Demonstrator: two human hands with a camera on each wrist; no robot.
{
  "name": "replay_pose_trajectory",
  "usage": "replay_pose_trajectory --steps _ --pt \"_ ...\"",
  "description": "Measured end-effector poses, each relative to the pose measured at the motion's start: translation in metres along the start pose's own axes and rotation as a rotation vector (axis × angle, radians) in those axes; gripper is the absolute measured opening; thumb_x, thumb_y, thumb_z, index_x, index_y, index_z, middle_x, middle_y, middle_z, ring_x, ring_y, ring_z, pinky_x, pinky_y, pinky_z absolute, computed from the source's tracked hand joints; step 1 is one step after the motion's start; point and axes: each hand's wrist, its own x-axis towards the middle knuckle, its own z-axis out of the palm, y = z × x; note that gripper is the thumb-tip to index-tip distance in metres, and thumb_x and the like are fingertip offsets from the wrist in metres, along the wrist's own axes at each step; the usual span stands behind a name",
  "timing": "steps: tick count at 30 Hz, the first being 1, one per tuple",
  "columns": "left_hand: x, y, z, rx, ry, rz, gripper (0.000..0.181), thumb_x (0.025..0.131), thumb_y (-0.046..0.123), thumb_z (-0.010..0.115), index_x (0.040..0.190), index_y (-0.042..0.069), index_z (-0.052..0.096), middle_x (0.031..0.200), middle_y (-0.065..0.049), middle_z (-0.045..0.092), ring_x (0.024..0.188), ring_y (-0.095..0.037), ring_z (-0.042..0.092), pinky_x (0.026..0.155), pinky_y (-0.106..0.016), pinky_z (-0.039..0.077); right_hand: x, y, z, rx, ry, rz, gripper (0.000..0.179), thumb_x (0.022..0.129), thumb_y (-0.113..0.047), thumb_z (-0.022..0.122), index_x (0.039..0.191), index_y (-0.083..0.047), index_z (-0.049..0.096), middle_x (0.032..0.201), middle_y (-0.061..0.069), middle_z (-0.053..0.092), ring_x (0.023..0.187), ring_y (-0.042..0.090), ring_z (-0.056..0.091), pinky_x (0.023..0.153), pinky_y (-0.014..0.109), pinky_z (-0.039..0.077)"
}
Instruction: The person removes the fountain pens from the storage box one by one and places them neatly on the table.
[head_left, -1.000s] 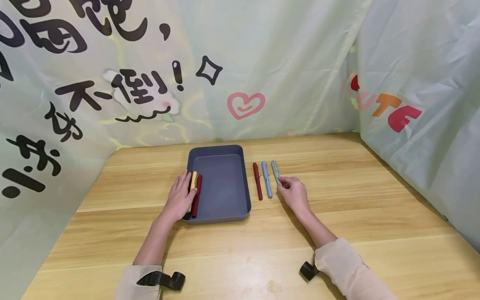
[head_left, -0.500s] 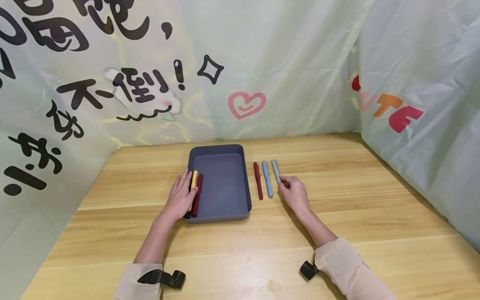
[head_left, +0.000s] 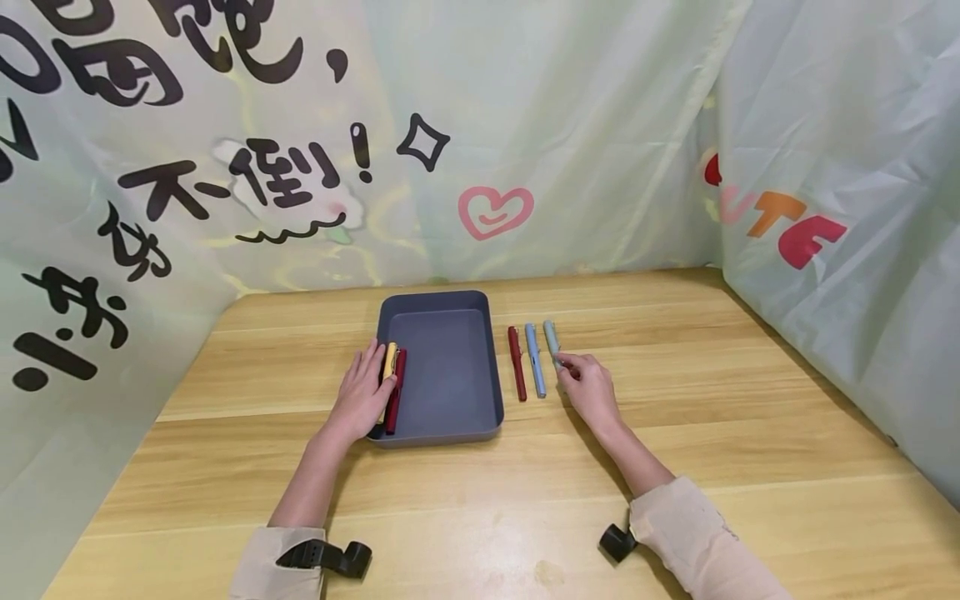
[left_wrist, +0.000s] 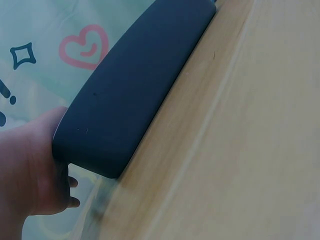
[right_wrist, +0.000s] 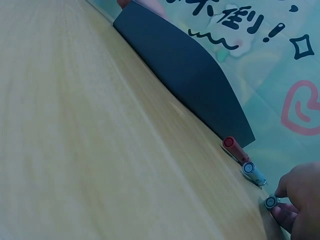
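Observation:
My left hand [head_left: 362, 393] holds the left wall of a dark grey tray [head_left: 457, 375], thumb over the rim and fingers outside. Beside that thumb, a yellow pen [head_left: 389, 362] and a dark red pen [head_left: 395, 400] lie inside, the yellow one partly covered. Right of the tray, my right hand [head_left: 588, 385] pinches the lower end of a grey-green pen [head_left: 551, 335] between thumb and fingers. In the right wrist view the round end of this grey-green pen [right_wrist: 271, 202] shows at the fingertips. Next to it lie a blue pen [head_left: 535, 360] and another dark red pen [head_left: 517, 363], roughly parallel.
Everything stands on a light wooden table [head_left: 465, 517]. A printed cloth [head_left: 600, 167] hangs along its back and sides. Both sleeves carry a black wrist device, such as the left one [head_left: 326, 557].
The grey-green pen has turned slightly about its length in my right fingers. My left hand and the tray stay as they were; the head view has shifted a little.

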Motion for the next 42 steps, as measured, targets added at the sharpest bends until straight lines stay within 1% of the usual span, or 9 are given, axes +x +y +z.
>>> replay_pose_trajectory --steps 7,13,21,26,30,34,36,39,42 --pt "0.0 -0.001 0.0 0.002 -0.005 0.001 0.059 0.098 0.026 0.037 0.146 -0.001 0.013 0.152 -0.016 0.003 0.134 -0.041 -0.001 0.104 -0.057 0.005 -0.001 0.0 -0.001 0.006 0.001 -0.004 0.023 0.087 -0.001 0.057 0.109 0.003 0.066 0.086 0.013 0.057 0.071 0.021 0.052 0.055 0.027 0.042" --pt "0.0 -0.001 0.001 0.002 -0.004 0.004 0.06 0.098 0.026 0.036 0.146 -0.002 0.013 0.152 -0.016 0.003 0.134 -0.042 -0.001 0.104 -0.057 0.005 -0.001 0.0 -0.001 0.022 0.001 0.005 0.025 0.088 -0.003 0.056 0.11 0.002 0.065 0.087 0.013 0.057 0.074 0.022 0.054 0.058 0.03 0.044" --pt "0.0 0.0 0.0 -0.005 -0.012 0.001 0.059 0.098 0.026 0.036 0.146 -0.002 0.012 0.152 -0.015 0.002 0.134 -0.042 -0.002 0.105 -0.056 0.004 -0.001 0.001 0.0 0.057 0.002 0.032 0.027 0.087 -0.004 0.057 0.113 0.003 0.063 0.091 0.014 0.055 0.077 0.023 0.059 0.061 0.029 0.048" --pt "-0.001 0.0 -0.001 -0.005 -0.011 0.003 0.059 0.099 0.025 0.036 0.146 -0.002 0.012 0.152 -0.016 0.002 0.134 -0.042 -0.001 0.105 -0.056 0.004 0.0 0.0 -0.001 0.08 -0.002 0.039 0.028 0.087 -0.003 0.056 0.114 0.004 0.061 0.096 0.016 0.055 0.08 0.025 0.059 0.061 0.03 0.049" --pt "0.0 0.0 -0.001 -0.005 -0.008 0.005 0.059 0.098 0.025 0.037 0.145 -0.002 0.013 0.151 -0.016 0.002 0.134 -0.043 -0.001 0.104 -0.057 0.004 0.001 -0.003 -0.003 0.091 0.014 0.036 0.028 0.087 -0.001 0.055 0.114 0.004 0.061 0.103 0.018 0.055 0.082 0.026 0.057 0.062 0.032 0.049" --pt "0.002 0.0 -0.001 -0.001 -0.012 0.0 0.06 0.098 0.026 0.036 0.146 -0.002 0.012 0.151 -0.016 0.002 0.134 -0.043 -0.001 0.104 -0.057 0.004 0.002 -0.008 -0.004 0.092 0.035 0.025 0.027 0.087 -0.002 0.056 0.113 0.002 0.063 0.107 0.017 0.055 0.083 0.025 0.057 0.062 0.032 0.05" --pt "0.003 0.0 -0.001 0.003 -0.012 -0.003 0.06 0.098 0.026 0.036 0.145 -0.002 0.012 0.151 -0.017 0.002 0.134 -0.043 -0.001 0.104 -0.057 0.004 0.002 -0.013 -0.004 0.104 0.031 0.018 0.028 0.087 -0.002 0.056 0.113 0.002 0.062 0.107 0.016 0.055 0.082 0.025 0.057 0.062 0.031 0.05" --pt "0.003 0.0 -0.001 0.002 -0.008 -0.003 0.059 0.098 0.025 0.036 0.145 -0.003 0.013 0.151 -0.017 0.003 0.133 -0.043 -0.001 0.104 -0.057 0.004 0.002 -0.022 -0.004 0.127 0.001 0.003 0.028 0.087 -0.001 0.056 0.114 0.003 0.062 0.107 0.017 0.054 0.083 0.025 0.057 0.065 0.031 0.052" --pt "0.002 0.0 -0.002 -0.006 -0.002 -0.004 0.059 0.098 0.024 0.036 0.145 -0.003 0.014 0.151 -0.017 0.004 0.134 -0.043 -0.001 0.104 -0.057 0.004 0.001 -0.035 -0.001 0.158 -0.046 -0.001 0.028 0.086 0.0 0.057 0.113 0.003 0.062 0.108 0.017 0.054 0.086 0.025 0.056 0.072 0.032 0.051"
